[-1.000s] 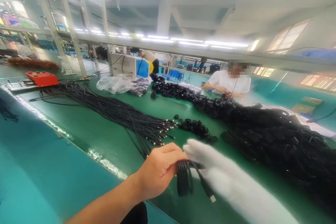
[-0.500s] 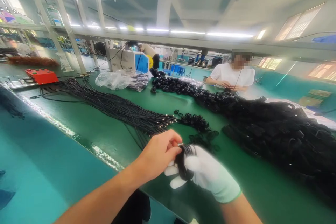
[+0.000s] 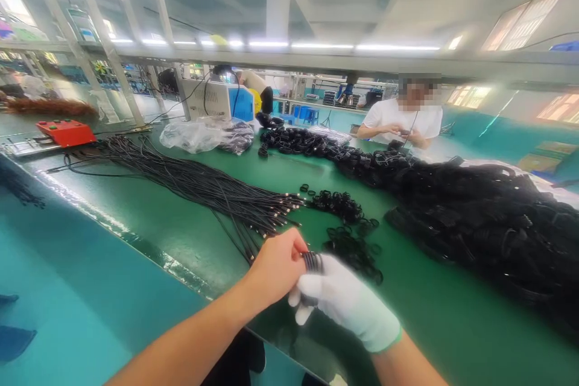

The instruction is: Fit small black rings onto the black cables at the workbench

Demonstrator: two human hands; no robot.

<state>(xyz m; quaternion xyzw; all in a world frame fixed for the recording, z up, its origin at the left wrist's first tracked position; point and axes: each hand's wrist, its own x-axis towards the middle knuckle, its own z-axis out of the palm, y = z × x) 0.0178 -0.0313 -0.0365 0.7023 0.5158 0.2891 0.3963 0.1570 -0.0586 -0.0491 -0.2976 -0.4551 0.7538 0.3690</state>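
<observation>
A coiled black cable (image 3: 312,262) is held between my two hands above the near edge of the green table. My gloved right hand (image 3: 344,295) wraps round its turns, and the white fingers cover its lower part. At the coil's upper left my bare left hand (image 3: 278,268) is closed with its fingertips against it; the exact pinch is partly hidden. Just beyond my hands lie a bundle of long black cables (image 3: 203,181) with shiny metal ends, a heap of small black rings (image 3: 339,206) and a looser group of black rings (image 3: 353,247).
A large pile of black coiled cables (image 3: 488,223) spreads along the right side of the green table (image 3: 172,241). A red box with buttons (image 3: 66,131), a clear plastic bag (image 3: 194,134) and a white-and-blue machine (image 3: 217,99) stand farther left. Across the table sits a co-worker in a white shirt (image 3: 402,120).
My right hand has turned and closed further over the coil, hiding more of its lower part. My left hand has shifted slightly. The view has moved a little.
</observation>
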